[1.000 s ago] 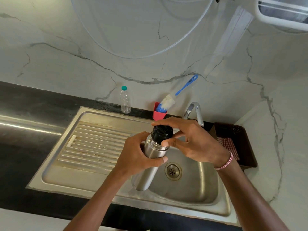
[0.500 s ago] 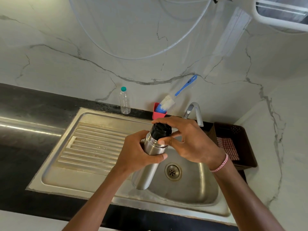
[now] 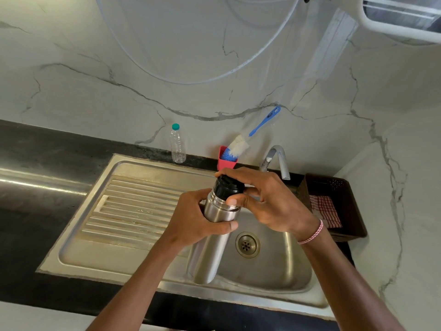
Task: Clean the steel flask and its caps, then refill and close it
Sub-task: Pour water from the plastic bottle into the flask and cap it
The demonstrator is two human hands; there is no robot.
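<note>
We face a white marble wall (image 3: 95, 80) veined in grey, which meets a second wall at a corner on our right. Along its foot runs a glossy black counter (image 3: 35, 151), with a streak of light across its left end. Set into it is a steel sink (image 3: 274, 278) with a ribbed drainboard (image 3: 124, 206) and a tap (image 3: 284, 166) at the back edge. A white-framed opening (image 3: 393, 32) shows at the upper right.

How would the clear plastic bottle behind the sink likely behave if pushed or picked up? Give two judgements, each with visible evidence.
The plastic bottle looks nearly empty, so it is probably light. Standing tall and narrow, it would likely tip if pushed near its teal cap.
</note>
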